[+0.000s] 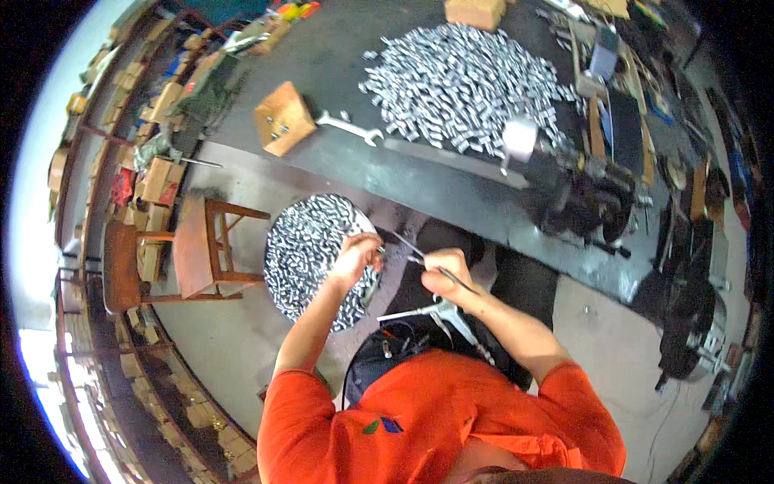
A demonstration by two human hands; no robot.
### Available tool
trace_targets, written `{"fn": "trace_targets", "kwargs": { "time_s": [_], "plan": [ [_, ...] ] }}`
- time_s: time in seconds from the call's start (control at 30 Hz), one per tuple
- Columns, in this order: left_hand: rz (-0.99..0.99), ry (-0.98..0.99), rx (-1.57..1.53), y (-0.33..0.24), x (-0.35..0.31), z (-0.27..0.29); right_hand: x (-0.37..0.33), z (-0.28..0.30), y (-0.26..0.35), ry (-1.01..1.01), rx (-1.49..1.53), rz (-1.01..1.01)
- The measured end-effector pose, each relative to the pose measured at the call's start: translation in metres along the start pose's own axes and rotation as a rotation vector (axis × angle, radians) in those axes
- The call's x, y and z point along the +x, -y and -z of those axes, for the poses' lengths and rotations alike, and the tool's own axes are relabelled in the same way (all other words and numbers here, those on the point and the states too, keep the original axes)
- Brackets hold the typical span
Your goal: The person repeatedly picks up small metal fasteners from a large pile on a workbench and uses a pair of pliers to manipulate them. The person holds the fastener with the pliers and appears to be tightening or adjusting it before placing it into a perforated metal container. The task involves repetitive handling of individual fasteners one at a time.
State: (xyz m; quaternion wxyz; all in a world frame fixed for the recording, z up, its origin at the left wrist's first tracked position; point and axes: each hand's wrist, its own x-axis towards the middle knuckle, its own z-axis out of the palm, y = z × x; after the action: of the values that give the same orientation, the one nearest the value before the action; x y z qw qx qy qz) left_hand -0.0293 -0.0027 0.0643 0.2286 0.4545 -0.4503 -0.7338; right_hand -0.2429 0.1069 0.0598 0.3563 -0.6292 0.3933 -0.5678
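My left hand (355, 256) is closed, its fingertips pinching a small shiny metal part (381, 249) above the right rim of a round container. That round container (364, 223) is full of small silvery cylindrical pieces (310, 254). To the right, my right hand (447, 273) is wrapped round a thin dark rod-shaped tool (409, 244). The tool's tip points up and left, near the left hand; its other end sticks out past my wrist. Its exact kind is too small to tell. On my lap lies a silver air blow gun (442, 313) with a long nozzle.
A dark workbench (339, 172) crosses ahead, bearing a large heap of metal pieces (472, 85), an open-ended wrench (351, 127), a small cardboard box (284, 119) and a bench vise (592, 202). A wooden chair (197, 248) stands left, before shelves of boxes (165, 181).
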Motion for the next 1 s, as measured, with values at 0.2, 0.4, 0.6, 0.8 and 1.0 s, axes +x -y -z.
{"fn": "trace_targets", "kwargs": {
  "time_s": [0.2,0.4,0.6,0.8,1.0],
  "plan": [
    [0.005,0.192,-0.330,-0.004,-0.024,-0.044,0.002,0.003,0.009,-0.051,0.022,0.009],
    [-0.063,0.207,0.020,-0.018,-0.022,-0.057,0.002,0.004,0.008,-0.059,-0.005,-0.021],
    [-0.154,0.270,0.281,-0.040,-0.028,-0.067,0.004,0.001,0.009,-0.114,0.030,0.026],
    [-0.192,0.248,0.272,-0.043,-0.030,-0.076,0.000,0.001,0.005,-0.119,0.080,-0.135],
    [-0.188,0.241,0.182,-0.044,-0.031,-0.071,0.006,0.008,0.024,-0.100,0.120,-0.153]
  ]
}}
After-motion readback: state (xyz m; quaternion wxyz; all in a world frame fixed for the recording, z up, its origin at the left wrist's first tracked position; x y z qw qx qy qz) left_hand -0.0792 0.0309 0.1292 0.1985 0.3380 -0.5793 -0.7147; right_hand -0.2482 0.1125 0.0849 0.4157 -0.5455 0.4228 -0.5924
